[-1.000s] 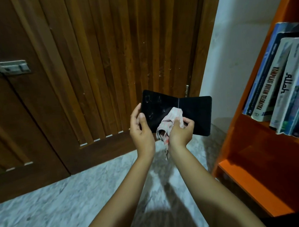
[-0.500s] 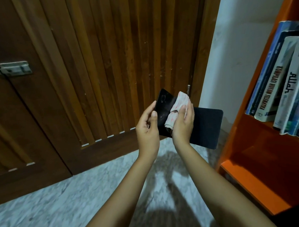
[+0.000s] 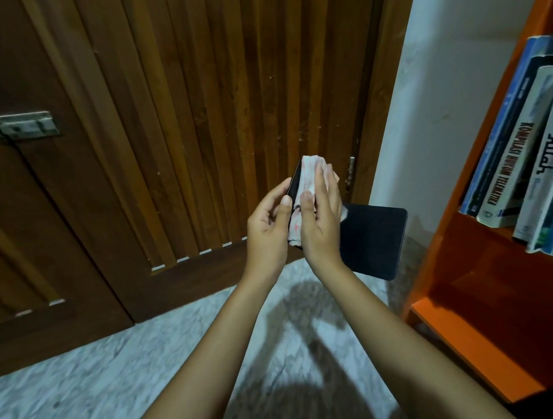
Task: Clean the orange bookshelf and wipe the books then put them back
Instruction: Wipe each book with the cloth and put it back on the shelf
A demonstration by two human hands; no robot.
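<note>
An open black book [image 3: 373, 240] hangs in mid-air before a wooden door. My left hand [image 3: 268, 228] grips its left cover, which is folded up towards me. My right hand [image 3: 321, 220] presses a crumpled white and pink cloth [image 3: 308, 179] flat against that left cover. The right cover sticks out to the right, below my right hand. The orange bookshelf [image 3: 480, 263] stands at the right, with several books [image 3: 520, 154] leaning on its upper shelf.
A brown slatted wooden door [image 3: 182, 124] with a metal latch [image 3: 24, 125] fills the back. A white wall [image 3: 446, 75] stands between door and shelf. Pale marble floor [image 3: 86, 376] lies below. The lower orange shelf board [image 3: 464, 340] is bare.
The book's left cover has folded up further. My right hand has slid the cloth upwards over that cover to its top edge. The view has shifted slightly left.
</note>
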